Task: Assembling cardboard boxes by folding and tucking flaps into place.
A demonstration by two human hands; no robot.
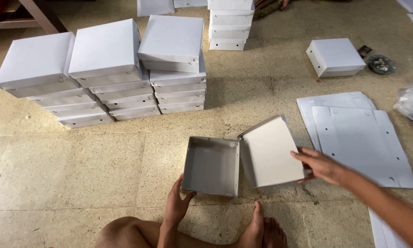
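Observation:
An open white cardboard box tray [211, 166] sits on the floor in front of me. My left hand [177, 202] grips its near left corner. Just right of it, a second white box piece [270, 151] stands tilted on edge, touching the tray's right wall. My right hand [320, 164] holds that piece by its right edge.
Three stacks of finished white boxes [105, 73] stand at the upper left, another stack [231, 23] at the top centre, one single box [335, 57] at the upper right. Flat white cardboard blanks [360, 138] lie to the right. My bare knee and feet [257, 229] are at the bottom.

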